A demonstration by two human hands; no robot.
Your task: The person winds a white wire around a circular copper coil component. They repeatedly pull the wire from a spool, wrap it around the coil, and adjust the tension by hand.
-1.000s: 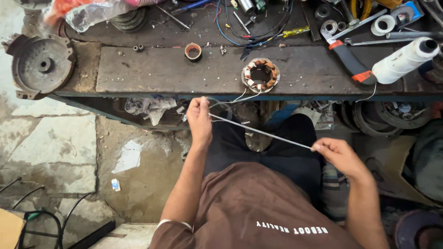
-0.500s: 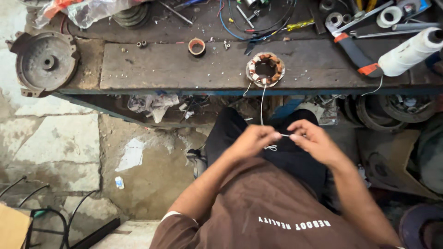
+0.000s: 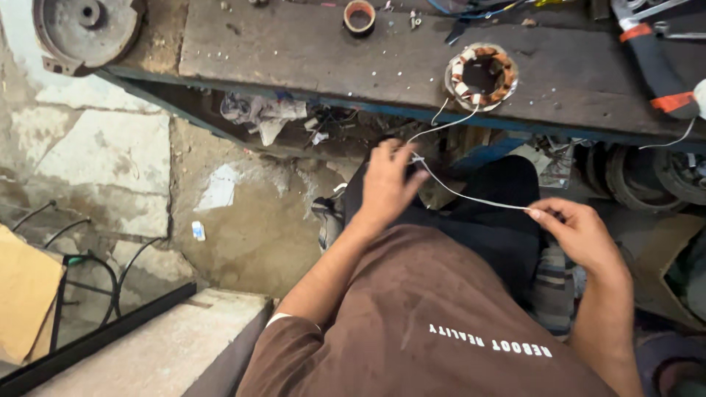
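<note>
A round motor stator (image 3: 481,75) with copper windings stands near the front edge of the dark workbench (image 3: 294,51). A thin white string (image 3: 471,197) runs from it down over the bench edge to my hands. My left hand (image 3: 386,184) pinches the string below the bench edge. My right hand (image 3: 577,231) holds the string's other end, off to the right over my lap. The string is stretched taut between the two hands.
A small orange-rimmed ring (image 3: 359,16) and a red-handled tool (image 3: 658,62) lie on the bench. A rusty round motor cover (image 3: 87,28) sits at the bench's left end. Rags and scrap (image 3: 261,114) hang under the bench. A cardboard piece (image 3: 26,294) lies at left.
Half a second ago my hands were close together in front of me. They have moved apart, pulling the string taut, and the view has shifted closer to the bench.
</note>
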